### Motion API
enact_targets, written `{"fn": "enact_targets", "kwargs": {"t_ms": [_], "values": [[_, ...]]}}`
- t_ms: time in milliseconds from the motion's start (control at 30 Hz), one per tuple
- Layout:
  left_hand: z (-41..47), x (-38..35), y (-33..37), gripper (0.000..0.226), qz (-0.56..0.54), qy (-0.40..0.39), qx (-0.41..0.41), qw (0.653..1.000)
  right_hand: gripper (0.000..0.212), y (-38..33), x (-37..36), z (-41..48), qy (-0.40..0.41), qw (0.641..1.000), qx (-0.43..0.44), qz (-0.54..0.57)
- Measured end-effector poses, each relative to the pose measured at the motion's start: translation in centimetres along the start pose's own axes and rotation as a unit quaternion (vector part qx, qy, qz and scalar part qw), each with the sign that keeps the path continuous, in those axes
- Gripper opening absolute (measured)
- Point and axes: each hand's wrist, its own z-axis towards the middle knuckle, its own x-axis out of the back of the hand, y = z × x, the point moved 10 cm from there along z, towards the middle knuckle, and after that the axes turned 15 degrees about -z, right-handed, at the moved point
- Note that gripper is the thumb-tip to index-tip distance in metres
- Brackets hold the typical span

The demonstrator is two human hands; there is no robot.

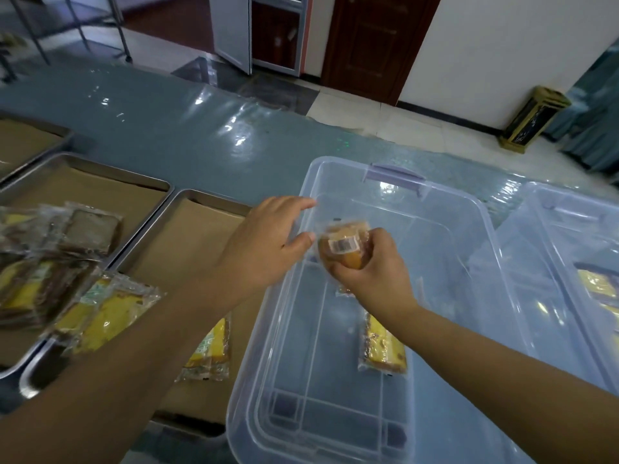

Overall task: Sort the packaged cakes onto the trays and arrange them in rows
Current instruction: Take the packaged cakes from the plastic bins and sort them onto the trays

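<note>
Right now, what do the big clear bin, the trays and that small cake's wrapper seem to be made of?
Clear storage bin: see-through plastic, probably; the table shows through its walls.
Trays: grey metal, likely steel, with a dull sheen.
Cake wrapper: thin glossy clear film, crinkled, with a barcode sticker.

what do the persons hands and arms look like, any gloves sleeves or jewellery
Both are bare. The left hand and right hand wear no gloves, and no rings show. The left forearm and right forearm show no sleeve up to the frame edge, and neither wrist has a watch or bracelet. Visible nails look short and unpainted.
</note>
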Motion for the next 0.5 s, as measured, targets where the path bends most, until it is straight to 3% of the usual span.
{"fn": "enact_targets", "kwargs": {"t_ms": [167, 333, 500], "values": [[-1.4, 4.2, -2.0, 0.054, -0.184, 0.075, 0.075, 0.977, 0.058, -7.4, 3.0, 2.0, 0.069, 0.991, 0.042, 0.106], [-3.9, 11.1, -4.1, 0.046, -0.26, 0.124, 0.064, 0.955, 0.059, -17.8, -1.2, 2.7, 0.029, 0.983, 0.109, 0.146], [-9.1, 20.4, -11.4, 0.024, -0.32, 0.219, 0.123, 0.914, 0.055, -28.3, -9.6, 2.3, -0.038, 0.98, 0.164, 0.108]]}}
